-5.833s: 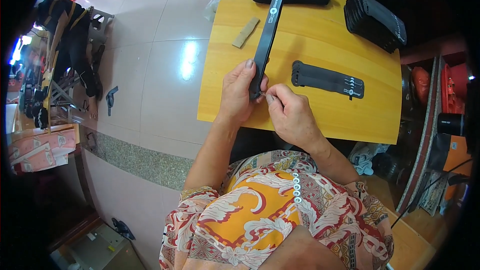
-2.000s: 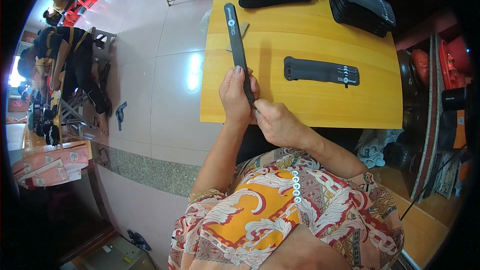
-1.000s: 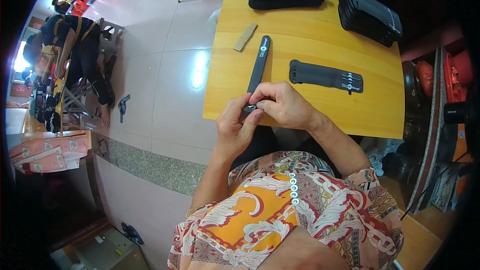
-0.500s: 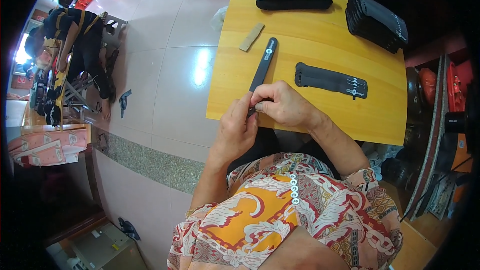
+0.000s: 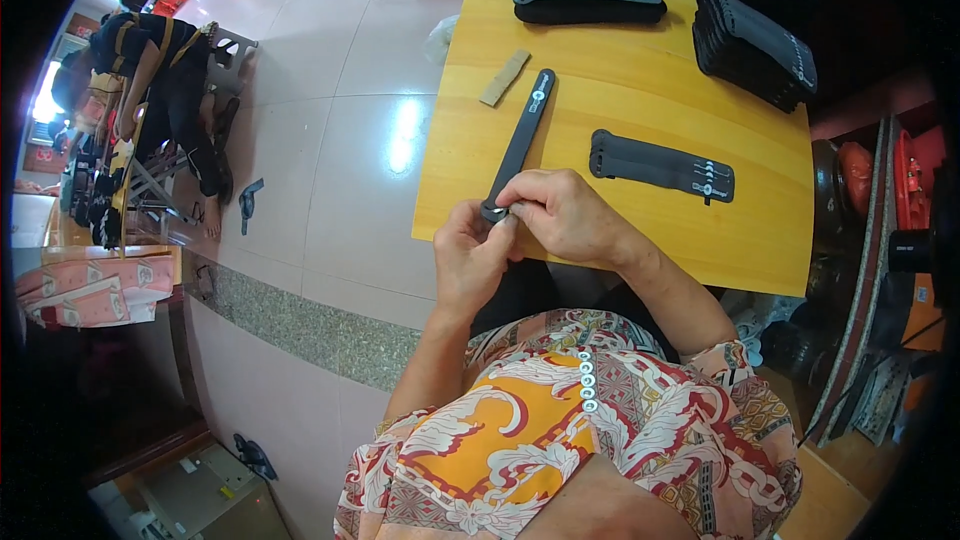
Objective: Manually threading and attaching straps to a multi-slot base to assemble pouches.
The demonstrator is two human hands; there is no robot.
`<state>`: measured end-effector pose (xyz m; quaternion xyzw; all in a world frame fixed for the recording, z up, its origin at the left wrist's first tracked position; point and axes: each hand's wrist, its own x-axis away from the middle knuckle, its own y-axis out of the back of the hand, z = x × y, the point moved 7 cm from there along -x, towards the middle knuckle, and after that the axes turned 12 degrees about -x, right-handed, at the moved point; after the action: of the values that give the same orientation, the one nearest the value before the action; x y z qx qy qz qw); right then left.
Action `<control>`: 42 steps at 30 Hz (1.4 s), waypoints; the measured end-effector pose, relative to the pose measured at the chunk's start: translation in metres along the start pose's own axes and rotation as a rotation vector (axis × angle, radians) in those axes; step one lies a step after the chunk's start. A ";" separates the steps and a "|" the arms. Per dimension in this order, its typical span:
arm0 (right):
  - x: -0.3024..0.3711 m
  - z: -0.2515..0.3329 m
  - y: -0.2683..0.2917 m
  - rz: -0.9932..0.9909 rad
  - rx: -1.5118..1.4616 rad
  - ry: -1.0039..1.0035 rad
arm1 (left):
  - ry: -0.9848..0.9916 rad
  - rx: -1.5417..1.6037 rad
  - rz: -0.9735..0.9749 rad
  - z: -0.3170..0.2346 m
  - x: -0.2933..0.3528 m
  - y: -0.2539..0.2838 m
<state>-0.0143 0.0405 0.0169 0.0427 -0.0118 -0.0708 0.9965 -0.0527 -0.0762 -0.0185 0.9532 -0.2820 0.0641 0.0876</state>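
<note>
From where I stand, a long, narrow black strap (image 5: 520, 145) with a rounded far tip and white printing near it stretches straight over the yellow tabletop (image 5: 660, 240), slanting away rightward, its near end pinched in the left (image 5: 470, 260) and right hands (image 5: 568, 214).
</note>
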 end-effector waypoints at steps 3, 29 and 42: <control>0.003 0.014 0.000 0.001 0.234 0.296 | 0.014 -0.025 0.057 -0.001 0.002 -0.003; 0.010 0.035 -0.006 -0.420 0.551 0.620 | -0.081 0.408 -0.014 -0.003 -0.005 -0.014; -0.015 0.026 0.040 -0.324 0.224 0.393 | 0.003 0.431 0.091 0.008 0.010 -0.025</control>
<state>-0.0247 0.0800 0.0456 0.1668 0.1811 -0.2177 0.9445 -0.0298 -0.0622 -0.0275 0.9361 -0.3045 0.1285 -0.1207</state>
